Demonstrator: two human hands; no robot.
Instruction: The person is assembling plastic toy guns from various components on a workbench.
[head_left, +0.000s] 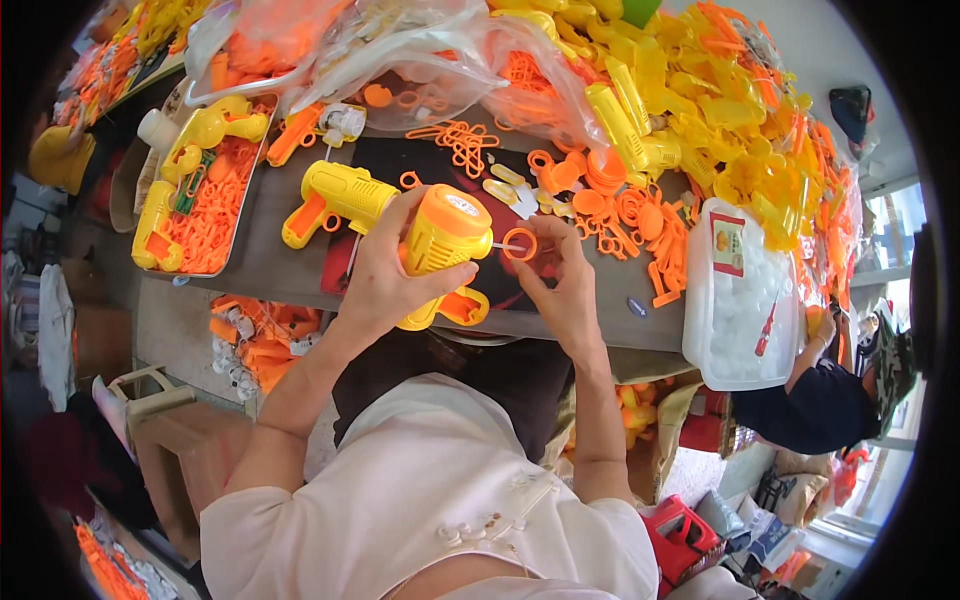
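Closed around the body of a yellow toy gun (448,247) is my left hand (385,275); the gun has an orange round cap with a white label and an orange trigger part. My right hand (565,295) pinches an orange ring (521,230) just right of the gun. A short pale cord or rod (506,247) runs between the gun's side and the ring. Behind my left hand, another yellow toy gun (345,192) lies on the dark table. Its far details are partly covered by that hand.
A tray (222,268) of orange pieces and yellow parts stands at left. Orange clips (460,143) and rings (605,200) lie ahead. Yellow shells (720,130) heap at far right, above a white tub (742,340) with a screwdriver (767,325). A co-worker (815,405) sits at right.
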